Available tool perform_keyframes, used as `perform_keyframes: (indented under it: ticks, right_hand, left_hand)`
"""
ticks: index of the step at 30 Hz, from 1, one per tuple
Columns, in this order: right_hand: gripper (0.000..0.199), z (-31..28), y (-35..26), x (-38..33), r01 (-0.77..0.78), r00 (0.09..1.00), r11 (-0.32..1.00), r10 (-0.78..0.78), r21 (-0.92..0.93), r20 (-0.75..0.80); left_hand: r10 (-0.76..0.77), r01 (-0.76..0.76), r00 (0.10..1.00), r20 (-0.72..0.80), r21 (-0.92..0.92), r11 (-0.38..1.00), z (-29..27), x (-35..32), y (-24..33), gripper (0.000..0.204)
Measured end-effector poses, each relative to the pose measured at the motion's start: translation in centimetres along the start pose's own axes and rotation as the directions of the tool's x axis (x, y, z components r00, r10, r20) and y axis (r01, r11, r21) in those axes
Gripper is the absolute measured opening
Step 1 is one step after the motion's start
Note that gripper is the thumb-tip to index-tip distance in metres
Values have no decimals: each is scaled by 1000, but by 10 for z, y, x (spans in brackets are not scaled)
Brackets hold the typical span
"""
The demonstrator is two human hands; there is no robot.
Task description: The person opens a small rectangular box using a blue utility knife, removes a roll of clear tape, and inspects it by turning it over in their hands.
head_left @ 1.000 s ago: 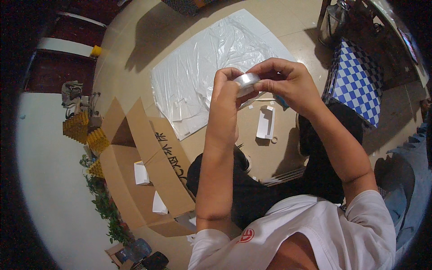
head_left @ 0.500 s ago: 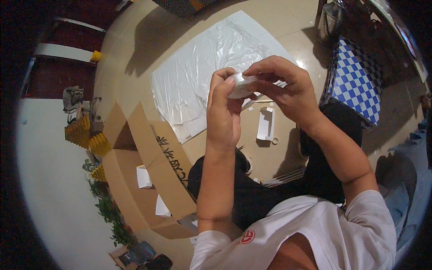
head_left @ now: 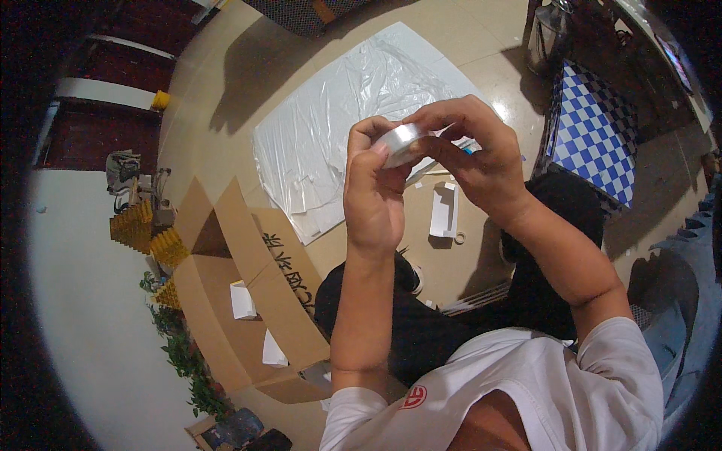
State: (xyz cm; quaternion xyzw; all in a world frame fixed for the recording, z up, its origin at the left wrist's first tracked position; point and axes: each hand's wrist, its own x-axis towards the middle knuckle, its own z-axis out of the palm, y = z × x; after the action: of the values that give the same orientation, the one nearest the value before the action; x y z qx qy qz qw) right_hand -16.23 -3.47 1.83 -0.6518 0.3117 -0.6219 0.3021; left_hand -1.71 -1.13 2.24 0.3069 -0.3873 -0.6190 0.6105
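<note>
A roll of clear, whitish tape (head_left: pixel 402 138) is held up in front of me between both hands. My left hand (head_left: pixel 374 177) is closed round its left side, thumb on the near face. With thumb and fingers pinched, my right hand (head_left: pixel 472 146) grips the roll's right edge; whether a loose tape end lies between those fingertips I cannot tell. Beyond and below the hands, a white sheet covered in crinkled clear plastic (head_left: pixel 338 113) lies on the floor. A small open white box (head_left: pixel 444 210) rests nearer me, with a small tan ring (head_left: pixel 459 238) beside it.
On my left stands an open cardboard box (head_left: pixel 274 282) with small white boxes (head_left: pixel 242 301) inside. A blue-and-white checkered stack (head_left: pixel 593 139) is at the right. Potted plants (head_left: pixel 180 353) and yellow folded pieces (head_left: pixel 131 231) line the left wall. A metal bin (head_left: pixel 547 37) stands at the far right.
The tape roll has turned slightly, so more of its shiny outer edge shows. Both hands keep hold of it, and the right fingers have shifted a little along its rim.
</note>
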Motion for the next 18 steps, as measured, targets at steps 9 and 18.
perform_keyframes:
  ticks: [9, 18]
  right_hand:
    - [23, -1, 12, 2, -463, 885, 837, 455, 291, 99]
    - [29, -12, 13, 5, -810, 548, 345, 732, 474, 404]
  left_hand:
    - [-45, 43, 999, 22, 72, 996, 14, -1, 5, 49]
    - [-46, 45, 999, -8, 409, 912, 5, 1, 5, 49]
